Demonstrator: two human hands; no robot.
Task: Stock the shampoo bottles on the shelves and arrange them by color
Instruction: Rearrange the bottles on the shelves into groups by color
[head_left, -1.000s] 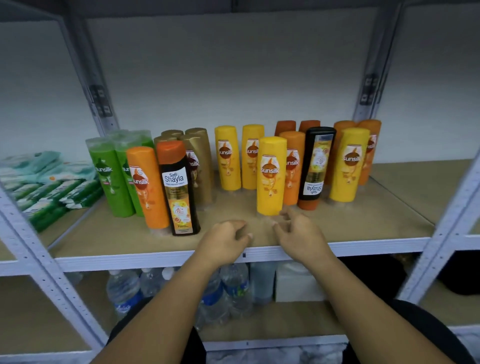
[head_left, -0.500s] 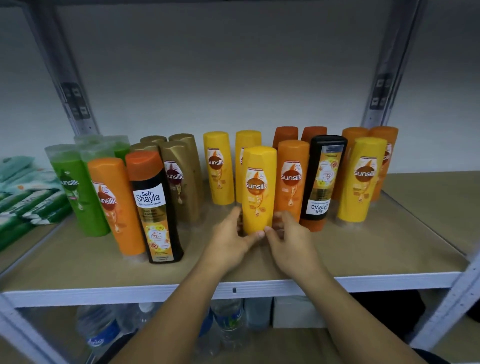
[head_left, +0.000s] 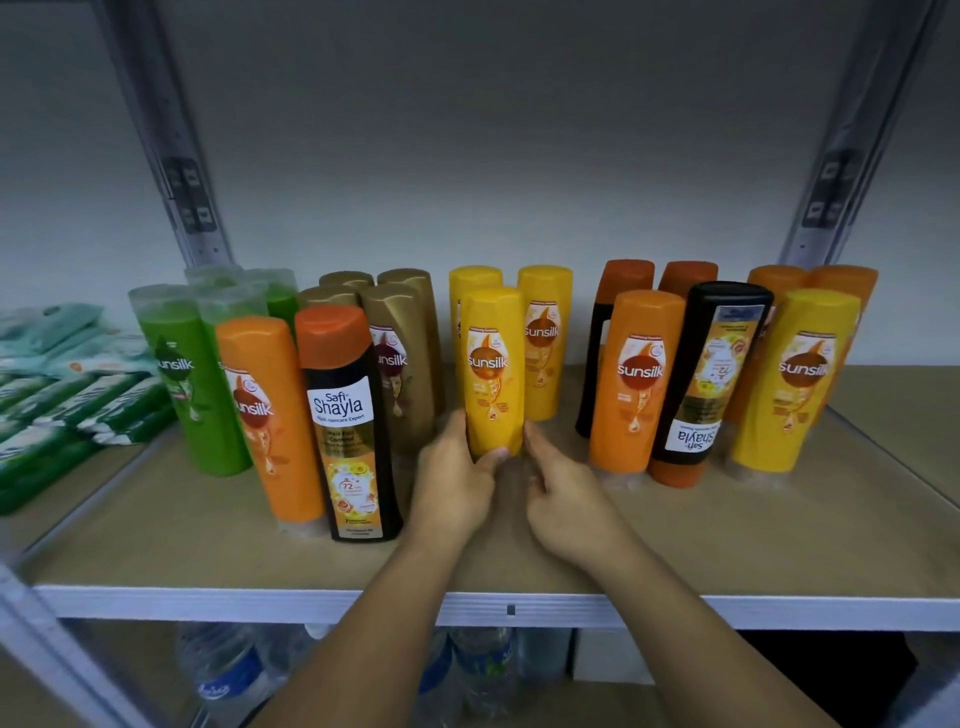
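Out at nine o'clock lie green packets (head_left: 62, 395). On the shelf (head_left: 779, 545), green bottles (head_left: 182, 374) stand at ten o'clock, with an orange bottle (head_left: 265, 415) and a black, orange-capped bottle (head_left: 348, 426) in front and gold bottles (head_left: 405, 364) at eleven. Dead centre, the left hand (head_left: 457, 478) curls round the foot of a yellow bottle (head_left: 491, 364), thumb across its front, holding it upright just ahead of two more yellow bottles (head_left: 545, 343) at twelve. The right hand (head_left: 566, 493), fingers loosely straight, sits at the bottle's four o'clock; I cannot tell whether it touches. At two o'clock orange bottles (head_left: 636, 384), an upside-down black bottle (head_left: 711, 374) and a stray yellow one (head_left: 800, 384) stand mixed. I'd judge the yellows are being grouped, so next the stray needs fetching across.
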